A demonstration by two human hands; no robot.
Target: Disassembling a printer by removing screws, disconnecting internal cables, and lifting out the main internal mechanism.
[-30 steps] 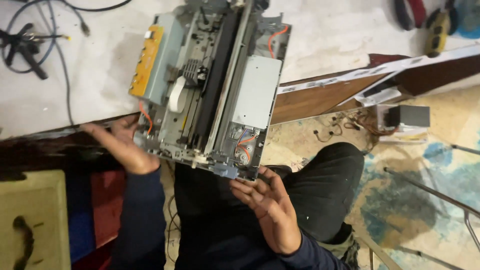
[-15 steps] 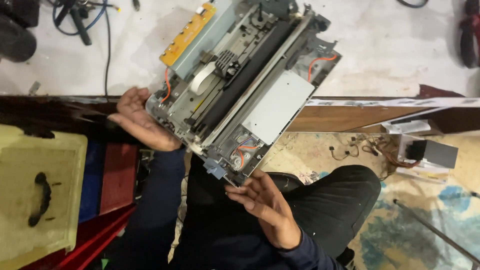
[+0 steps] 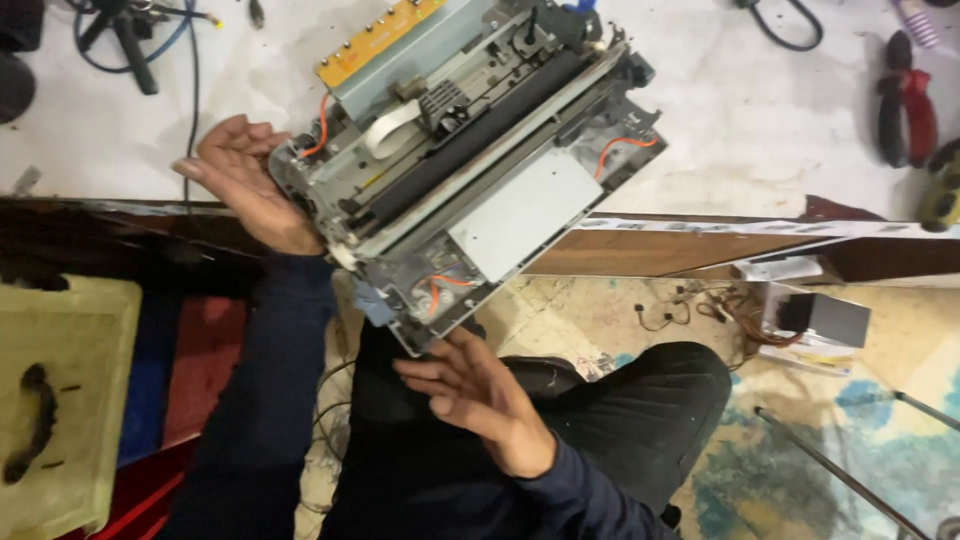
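A stripped printer chassis (image 3: 470,170), grey metal with a black roller, orange wires and a yellow circuit board, lies tilted over the front edge of the white workbench (image 3: 760,130). My left hand (image 3: 250,185) presses flat against its left end, fingers spread. Under the chassis's lowest corner is my right hand (image 3: 475,400), palm up and fingers apart, touching or nearly touching that corner. Neither hand wraps around anything. My dark sleeves and dark trousers fill the view below.
Red-handled pliers (image 3: 905,100) and a yellow-black tool lie at the bench's right end. Black cables (image 3: 140,40) sit at the top left. A pale yellow case (image 3: 60,400) stands at the left, and a small grey box with wires (image 3: 815,325) rests on the patterned floor.
The chassis has swung further clockwise and slid up onto the bench. My left hand moved up along its left end, and my right hand stayed below the near corner.
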